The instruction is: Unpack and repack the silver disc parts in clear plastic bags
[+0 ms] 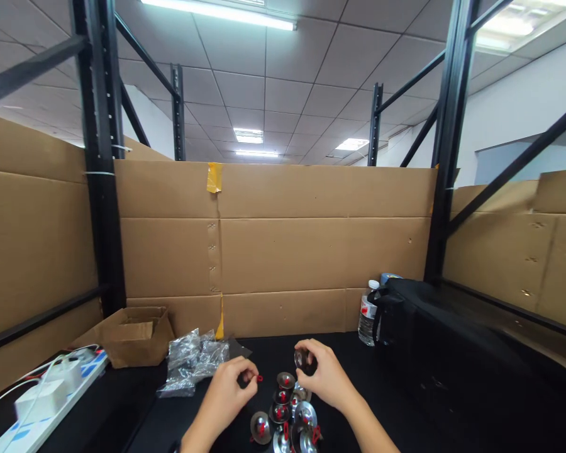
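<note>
My right hand (327,376) grips a dark, shiny finger cymbal (304,360) by its rim, fingers on top and thumb below, above the black table. To its left, my left hand (233,387) is closed in a pinch on a small red cord loop (260,378), whose end sticks out past the fingertips. Between and below both hands lies a pile of finger cymbals (305,414), silvery and domed, several with red cord loops at their centres. Some are stacked in a column, topped by one cymbal (285,380). A single cymbal (261,428) rests at the pile's left side.
Crumpled clear plastic bags (195,362) lie left of my hands, beside an open cardboard box (136,336). A white power strip (51,409) with plugs and cables runs along the left. At right stand a water bottle (368,314) and a large black bag (434,358). Cardboard panels (283,251) enclose the table.
</note>
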Action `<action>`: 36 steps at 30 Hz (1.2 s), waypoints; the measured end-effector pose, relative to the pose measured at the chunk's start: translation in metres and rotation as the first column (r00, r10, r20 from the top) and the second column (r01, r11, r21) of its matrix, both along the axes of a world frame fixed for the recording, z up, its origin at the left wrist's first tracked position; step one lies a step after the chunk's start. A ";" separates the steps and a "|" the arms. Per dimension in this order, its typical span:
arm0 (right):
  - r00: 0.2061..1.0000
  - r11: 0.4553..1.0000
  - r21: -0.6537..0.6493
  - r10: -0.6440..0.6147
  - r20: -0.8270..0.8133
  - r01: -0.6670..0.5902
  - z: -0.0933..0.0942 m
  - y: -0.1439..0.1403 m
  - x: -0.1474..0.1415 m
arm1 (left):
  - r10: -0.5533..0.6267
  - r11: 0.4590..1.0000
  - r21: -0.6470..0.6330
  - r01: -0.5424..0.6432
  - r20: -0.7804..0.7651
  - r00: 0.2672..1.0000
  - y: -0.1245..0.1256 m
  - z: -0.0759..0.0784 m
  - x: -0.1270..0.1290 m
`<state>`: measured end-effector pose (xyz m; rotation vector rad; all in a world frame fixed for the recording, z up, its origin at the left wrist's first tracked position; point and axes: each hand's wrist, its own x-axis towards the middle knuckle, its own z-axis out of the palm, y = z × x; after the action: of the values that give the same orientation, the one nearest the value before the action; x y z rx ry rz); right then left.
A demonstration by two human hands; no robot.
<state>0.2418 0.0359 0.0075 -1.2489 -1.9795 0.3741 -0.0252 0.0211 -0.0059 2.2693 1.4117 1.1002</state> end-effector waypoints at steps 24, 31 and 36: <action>0.938 0.958 -0.260 -0.026 0.345 0.123 -0.017 0.018 0.055 | -0.470 0.860 -0.351 0.370 -0.267 0.841 0.019 -0.050 0.021; 0.969 0.980 -0.193 0.006 0.247 0.043 -0.011 0.012 0.044 | -0.417 0.894 -0.296 0.336 -0.282 0.864 0.002 -0.032 0.020; 0.968 0.978 -0.202 0.101 0.228 -0.054 -0.010 0.009 0.039 | -0.390 0.910 -0.263 0.321 -0.277 0.878 0.006 -0.041 0.014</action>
<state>0.2807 0.0450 -0.0024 -1.3950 -2.2440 0.4863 -0.0110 0.0275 -0.0467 2.4933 1.0757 0.4540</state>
